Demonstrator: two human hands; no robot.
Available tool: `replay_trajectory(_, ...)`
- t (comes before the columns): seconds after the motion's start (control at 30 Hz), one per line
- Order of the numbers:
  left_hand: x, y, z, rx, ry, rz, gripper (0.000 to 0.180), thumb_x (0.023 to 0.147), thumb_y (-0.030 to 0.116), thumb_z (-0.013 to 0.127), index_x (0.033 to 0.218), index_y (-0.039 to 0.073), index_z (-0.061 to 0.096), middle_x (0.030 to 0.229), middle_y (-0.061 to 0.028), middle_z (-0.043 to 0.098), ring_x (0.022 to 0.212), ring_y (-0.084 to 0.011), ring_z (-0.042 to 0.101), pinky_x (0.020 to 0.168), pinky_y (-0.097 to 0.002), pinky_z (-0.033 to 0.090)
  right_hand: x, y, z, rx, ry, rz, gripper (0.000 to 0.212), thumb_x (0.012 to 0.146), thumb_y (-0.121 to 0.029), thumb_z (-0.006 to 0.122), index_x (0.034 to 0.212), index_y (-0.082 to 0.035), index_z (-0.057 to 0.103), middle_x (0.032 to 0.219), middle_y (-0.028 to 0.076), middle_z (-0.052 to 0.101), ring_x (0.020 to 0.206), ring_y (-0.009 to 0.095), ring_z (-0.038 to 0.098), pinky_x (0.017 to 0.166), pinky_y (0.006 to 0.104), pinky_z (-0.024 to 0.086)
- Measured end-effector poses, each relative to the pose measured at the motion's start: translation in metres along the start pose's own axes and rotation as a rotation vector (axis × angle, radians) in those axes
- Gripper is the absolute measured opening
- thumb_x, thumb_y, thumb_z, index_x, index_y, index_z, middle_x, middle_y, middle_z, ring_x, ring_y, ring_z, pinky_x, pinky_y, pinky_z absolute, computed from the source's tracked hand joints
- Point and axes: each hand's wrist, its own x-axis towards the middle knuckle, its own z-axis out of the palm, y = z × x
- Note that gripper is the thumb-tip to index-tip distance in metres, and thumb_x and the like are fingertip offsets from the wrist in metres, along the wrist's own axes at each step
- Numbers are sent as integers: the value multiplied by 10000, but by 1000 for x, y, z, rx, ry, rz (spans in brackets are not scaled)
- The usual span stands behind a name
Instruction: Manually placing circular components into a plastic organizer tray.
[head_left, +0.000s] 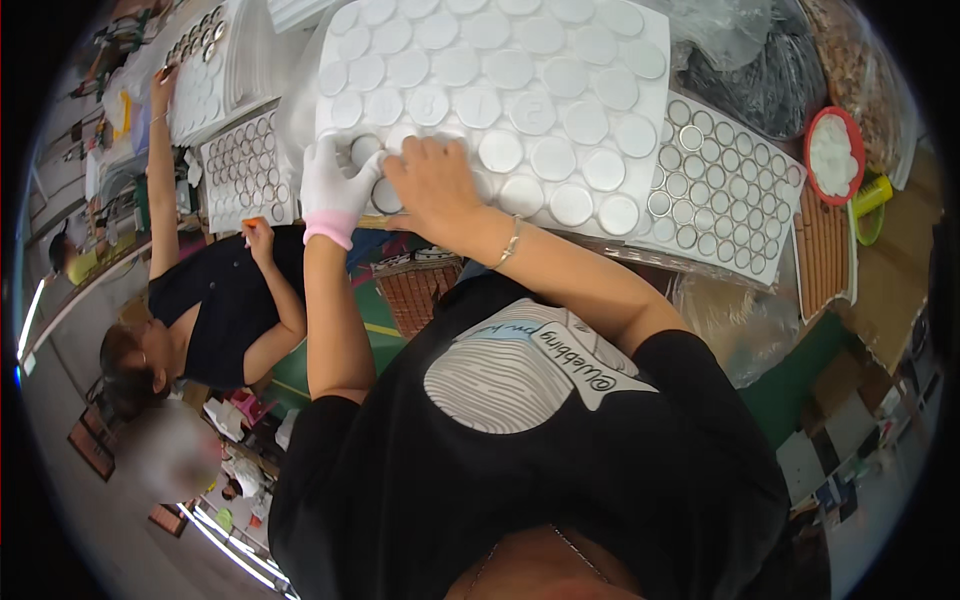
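The bent fingers of the bare right hand [432, 185] come down on the white tray [640, 182], drawn fairly close together; whatever lies under them is hidden, so whether they pinch anything cannot be told. Just beside it, the gloved left hand [335, 185] has its thumb apart from the fingers, forming a half-open curve near a grey disc [365, 151]; whether it grips that disc is unclear. A second disc [386, 196] sits between the hands, near the tray's edge on the person's side. For work this close, a light touch on the rims would probably serve best, with the left hand steadying and the right pressing evenly, so that no disc tips or slides onto its neighbour. The right wrist, with its bracelet [510, 242], lies low by the near edge; lifting it a little would likely keep the metal off the pale discs [553, 158] there. Farther right lies a sheet [766, 276] of rimmed discs, then brown sticks [822, 250] and a red bowl [834, 200] with white contents. To the left, a co-worker [225, 320] reaches past another sheet [222, 222] of discs.
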Motion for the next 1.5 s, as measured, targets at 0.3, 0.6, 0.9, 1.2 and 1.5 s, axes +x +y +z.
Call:
replay_trajectory(0.3,2,-24,-2,-280,97,88,278,847,135,676,1049,-13,556,891,-11,596,751,-97,541,684,-235,460,-6,4,-3,89,86,20,429,613,-280,780,946,-85,593,874,56,527,850,225,524,724,385,343)
replay_trajectory(0.6,-84,142,72,-871,-1201,154,210,894,45,519,1103,18,525,870,-97,614,746,-115,578,646,-223,457,-227,149,-118,93,445,855,488,615,-230,800,1032,-79,596,946,89,565,759,240,556,555,326,459)
replay_trajectory(0.9,-140,183,334,-461,-558,108,293,860,44,475,1142,84,539,969,-157,594,904,-306,599,786,-387,477,-316,243,-36,-152,129,921,518,638,-248,798,1105,-143,598,981,58,563,894,247,576,735,416,391)
replay_trajectory(1.2,-140,186,338,10,-402,307,460,824,67,579,1272,132,496,1306,-136,423,1172,-346,448,985,-410,388,-334,248,-46,-56,136,795,508,655,-216,778,1130,-175,603,932,38,539,869,211,543,691,378,371)
replay_trajectory(1.5,-142,220,319,405,-598,485,643,793,158,630,1368,54,364,1434,-217,269,1283,-430,294,1042,-476,321,-339,253,-30,8,150,711,404,706,-143,709,1092,-174,594,874,35,517,833,218,543,678,380,371)
